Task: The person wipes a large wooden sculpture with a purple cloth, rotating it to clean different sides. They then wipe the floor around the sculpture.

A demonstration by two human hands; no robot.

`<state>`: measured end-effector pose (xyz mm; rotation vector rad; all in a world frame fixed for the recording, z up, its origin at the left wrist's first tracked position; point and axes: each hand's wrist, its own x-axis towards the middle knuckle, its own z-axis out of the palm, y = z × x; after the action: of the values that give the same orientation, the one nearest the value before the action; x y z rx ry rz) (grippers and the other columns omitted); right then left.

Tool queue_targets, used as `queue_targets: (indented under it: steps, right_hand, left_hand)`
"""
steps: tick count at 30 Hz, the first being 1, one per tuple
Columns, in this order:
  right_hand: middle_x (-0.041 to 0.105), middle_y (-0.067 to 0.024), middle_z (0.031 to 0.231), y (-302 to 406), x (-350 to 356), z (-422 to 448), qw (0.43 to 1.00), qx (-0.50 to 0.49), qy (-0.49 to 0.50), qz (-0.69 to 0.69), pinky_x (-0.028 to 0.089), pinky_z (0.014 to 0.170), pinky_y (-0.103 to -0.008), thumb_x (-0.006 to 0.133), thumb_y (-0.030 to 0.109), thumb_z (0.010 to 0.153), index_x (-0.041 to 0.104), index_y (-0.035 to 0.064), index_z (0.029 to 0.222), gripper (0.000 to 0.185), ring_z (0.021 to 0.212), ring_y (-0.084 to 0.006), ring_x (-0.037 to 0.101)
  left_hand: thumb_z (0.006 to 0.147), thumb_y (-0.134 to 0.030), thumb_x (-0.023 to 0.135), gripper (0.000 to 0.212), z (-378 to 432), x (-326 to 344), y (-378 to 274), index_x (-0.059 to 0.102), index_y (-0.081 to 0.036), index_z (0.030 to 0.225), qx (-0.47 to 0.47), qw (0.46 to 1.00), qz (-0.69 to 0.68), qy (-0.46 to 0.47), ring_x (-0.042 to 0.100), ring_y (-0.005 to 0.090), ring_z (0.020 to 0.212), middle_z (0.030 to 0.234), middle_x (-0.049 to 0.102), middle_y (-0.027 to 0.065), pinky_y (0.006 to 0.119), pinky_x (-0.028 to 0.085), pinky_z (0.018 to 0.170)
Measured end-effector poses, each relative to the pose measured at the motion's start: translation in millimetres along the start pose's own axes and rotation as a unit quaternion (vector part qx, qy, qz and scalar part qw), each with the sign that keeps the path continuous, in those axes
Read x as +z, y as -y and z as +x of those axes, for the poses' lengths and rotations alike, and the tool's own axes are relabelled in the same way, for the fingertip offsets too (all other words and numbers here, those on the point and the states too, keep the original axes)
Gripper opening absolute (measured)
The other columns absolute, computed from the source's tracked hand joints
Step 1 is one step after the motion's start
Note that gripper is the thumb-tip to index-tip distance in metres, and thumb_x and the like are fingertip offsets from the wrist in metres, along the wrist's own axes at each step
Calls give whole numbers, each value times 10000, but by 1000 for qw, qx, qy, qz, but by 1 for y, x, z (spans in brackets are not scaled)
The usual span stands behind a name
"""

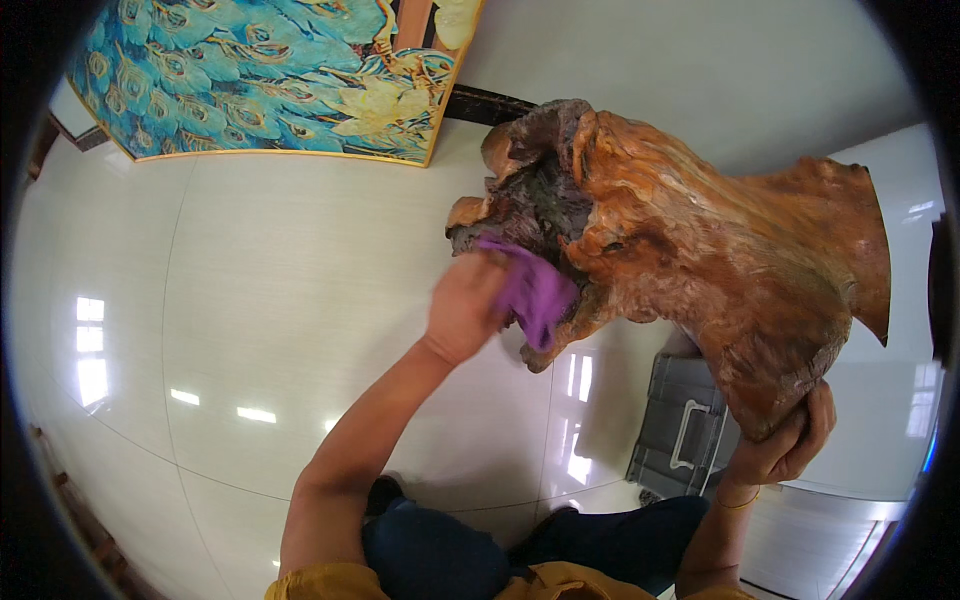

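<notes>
A large varnished root-wood piece [697, 225], orange-brown with a rough dark hollow at its left end, spans the upper right of the view. My left hand [469, 300], blurred, grips a purple cloth [536, 292] against the lower left of the rough end. Part of the cloth is hidden behind my fingers. With its fingers curled around the lower right edge of the wood, my right hand [787, 442] holds on to it. A thin yellow bracelet circles the right wrist.
A framed peacock-feather picture [277, 90] leans by the wall at the upper left. Below the wood stands a grey plastic box [679, 420] with a white handle. Glossy tiles [262, 300] cover the floor. A white surface [832, 442] lies at the right.
</notes>
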<state>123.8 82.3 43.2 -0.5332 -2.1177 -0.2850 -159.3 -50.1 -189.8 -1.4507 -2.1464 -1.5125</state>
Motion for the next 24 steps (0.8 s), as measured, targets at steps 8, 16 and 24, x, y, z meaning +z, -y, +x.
queue_targets:
  steps: [8, 16, 24]
  right_hand:
    - [573, -172, 1213, 6, 6, 0, 1000, 0, -8, 21, 444, 995, -424, 367, 41, 928, 564, -20, 1162, 312, 1126, -296, 546]
    - [595, -148, 1200, 0, 4, -4, 999, -24, -25, -19, 449, 983, -381, 398, 35, 948, 581, -34, 1177, 301, 1109, -266, 565]
    - [580, -154, 1216, 9, 6, -2, 999, 9, -34, -5, 452, 989, -378, 401, 42, 958, 563, -40, 1200, 302, 1117, -266, 562]
  left_hand:
    - [798, -80, 687, 390, -20, 38, 62, 572, -6, 1164, -301, 893, -315, -112, 646, 258, 836, 1008, 643, 170, 325, 522, 763]
    - [635, -79, 712, 441, 7, 18, -16, 629, -76, 1068, 6, 970, 14, 243, 522, 344, 1063, 1149, 566, 135, 431, 465, 870]
    - [706, -56, 697, 526, 29, 16, 67, 532, -22, 1204, -163, 967, -135, -139, 485, 405, 1099, 1173, 539, 190, 432, 420, 950]
